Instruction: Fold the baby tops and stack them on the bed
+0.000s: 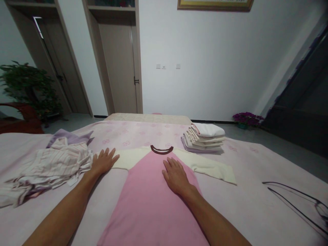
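A pink shirt (148,201) with cream sleeves and a dark neckband lies spread flat on the bed in front of me. My left hand (104,160) lies flat with fingers spread at the end of the shirt's left cream sleeve. My right hand (175,174) rests flat, fingers stretched out, on the pink chest just below the collar. Neither hand holds anything.
A crumpled heap of striped and lilac clothes (51,164) lies at the left. A stack of folded garments (205,137) sits at the back right. A dark wire hanger (299,205) lies at the right on the pink bedspread (256,191). Doors, a plant and a wall stand beyond.
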A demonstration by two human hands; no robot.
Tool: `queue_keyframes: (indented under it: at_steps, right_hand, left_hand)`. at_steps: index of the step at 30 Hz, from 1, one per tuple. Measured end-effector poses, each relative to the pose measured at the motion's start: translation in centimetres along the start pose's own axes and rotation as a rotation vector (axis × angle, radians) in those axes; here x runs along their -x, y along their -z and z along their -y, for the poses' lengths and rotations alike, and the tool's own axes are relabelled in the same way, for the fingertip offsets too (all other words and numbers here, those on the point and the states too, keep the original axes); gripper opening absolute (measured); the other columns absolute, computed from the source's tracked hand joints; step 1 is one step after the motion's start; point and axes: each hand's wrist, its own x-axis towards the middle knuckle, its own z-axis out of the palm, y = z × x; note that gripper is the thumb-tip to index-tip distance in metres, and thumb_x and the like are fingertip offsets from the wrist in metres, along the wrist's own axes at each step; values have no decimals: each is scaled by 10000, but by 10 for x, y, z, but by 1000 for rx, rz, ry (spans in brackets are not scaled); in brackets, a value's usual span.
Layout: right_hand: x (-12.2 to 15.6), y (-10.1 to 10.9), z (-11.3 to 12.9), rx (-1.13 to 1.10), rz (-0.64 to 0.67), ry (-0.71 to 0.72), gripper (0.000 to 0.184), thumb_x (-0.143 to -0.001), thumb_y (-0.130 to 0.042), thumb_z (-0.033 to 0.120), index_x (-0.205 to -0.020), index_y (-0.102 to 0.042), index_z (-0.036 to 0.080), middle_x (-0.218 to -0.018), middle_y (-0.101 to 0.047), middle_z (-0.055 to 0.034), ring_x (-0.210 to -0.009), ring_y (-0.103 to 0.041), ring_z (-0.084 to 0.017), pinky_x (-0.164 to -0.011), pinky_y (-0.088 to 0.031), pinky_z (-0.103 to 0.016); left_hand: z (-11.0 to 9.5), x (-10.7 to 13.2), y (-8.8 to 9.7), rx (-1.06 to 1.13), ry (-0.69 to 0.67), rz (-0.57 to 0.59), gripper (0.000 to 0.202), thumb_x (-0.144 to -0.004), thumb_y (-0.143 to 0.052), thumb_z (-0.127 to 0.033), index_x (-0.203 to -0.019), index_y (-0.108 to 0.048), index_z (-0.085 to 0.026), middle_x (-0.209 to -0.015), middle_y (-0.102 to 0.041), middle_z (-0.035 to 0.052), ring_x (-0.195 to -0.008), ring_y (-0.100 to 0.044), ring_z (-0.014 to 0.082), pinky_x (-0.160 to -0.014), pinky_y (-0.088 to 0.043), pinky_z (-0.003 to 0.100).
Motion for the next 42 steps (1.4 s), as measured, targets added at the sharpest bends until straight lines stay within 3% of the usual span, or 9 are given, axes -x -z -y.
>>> queue_keyframes:
  at_steps: [7,12,15,20,26,31,34,37,42]
  right_hand:
    - [0,-3,-1,-13,-5,14,538,-999,-376,401,-1476,-455,165,-1586,-344,-135,-1474,-273,-288,-1205,-162,-460]
    - [2,1,-13,-50,-93,30,479,-1024,-314,341,-1425,-514,171,-1533,-437,-125,-1449,-334,-243,-1201,-207,-444]
    - [-1,8,-29,3,-118,20,454,-1011,-327,251,-1418,-520,192,-1555,-406,-109,-1477,-278,-236,-1207,-172,-465]
    - [-3,16,-61,41,10,-255,583,-1039,-228,420,-1515,-372,116,-1602,-300,-146,-1498,-221,-247,-1203,-149,-475]
    - [10,18,-102,78,102,-314,641,-1026,-183,481,-1558,-286,139,-1640,-216,-75,-1516,-144,-223,-1217,-84,-440]
    - [40,23,-154,221,2,-440,591,-1021,-249,437,-1530,-353,155,-1611,-300,-95,-1491,-217,-253,-1194,-142,-466]
    - [61,33,-180,282,-131,-609,582,-1004,-295,427,-1451,-462,93,-1514,-437,-182,-1385,-389,-319,-1120,-285,-478]
    - [77,46,-196,304,-223,-768,576,-972,-359,444,-1379,-533,77,-1315,-581,-237,-1203,-530,-369,-981,-408,-498]
    - [88,61,-210,215,-205,-931,591,-935,-399,467,-1371,-540,94,-1222,-602,-263,-1106,-588,-386,-843,-475,-502]
  left_hand:
    - [-1,15,-3,-105,198,-90,704,-957,-277,-620,-1523,-390,-217,-1538,-391,212,-1368,-371,463,-1090,-214,546]
    - [-4,20,-6,-104,216,-135,697,-959,-246,-607,-1496,-432,-203,-1501,-428,222,-1363,-373,441,-1084,-205,552]
    - [-3,22,-6,-90,211,-149,693,-958,-244,-593,-1490,-436,-193,-1486,-443,224,-1359,-378,429,-1083,-204,551]
    - [-6,26,-1,-87,193,-158,681,-958,-253,-558,-1477,-445,-161,-1454,-470,228,-1338,-396,417,-1077,-213,546]
    - [-5,28,3,-92,174,-165,679,-949,-257,-547,-1455,-471,-148,-1389,-519,233,-1289,-439,411,-1058,-239,540]
    - [-4,31,4,-80,166,-173,654,-951,-258,-528,-1433,-486,-149,-1387,-517,221,-1297,-439,391,-1076,-246,531]
    - [-5,34,6,-93,140,-187,613,-963,-241,-497,-1392,-513,-154,-1352,-542,217,-1273,-467,378,-1072,-261,541]
    - [-6,36,9,-97,112,-182,560,-966,-244,-459,-1319,-559,-161,-1270,-593,205,-1210,-518,359,-1052,-292,544]
    - [-5,37,10,-51,94,-195,543,-947,-268,-432,-1301,-574,-156,-1300,-591,204,-1226,-512,351,-1051,-305,548]
